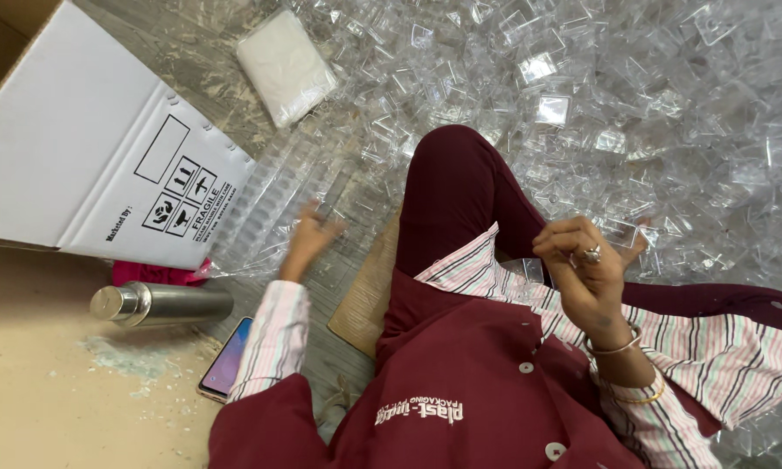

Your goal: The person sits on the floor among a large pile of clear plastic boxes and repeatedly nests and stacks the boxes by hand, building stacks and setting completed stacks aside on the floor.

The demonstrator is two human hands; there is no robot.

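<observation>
I sit on the floor in a maroon garment with striped sleeves. My left hand is blurred, reaching out over stacked clear plastic trays beside my knee; it seems to touch a clear piece, but the blur hides the grip. My right hand, wearing a ring and bangles, is raised with fingers pinched on a small clear plastic box. A large heap of clear plastic boxes covers the floor ahead and to the right.
An open white cardboard carton lies at left. A steel bottle and a phone rest on the floor near it. A white packet lies at the top. A cardboard sheet sits under my leg.
</observation>
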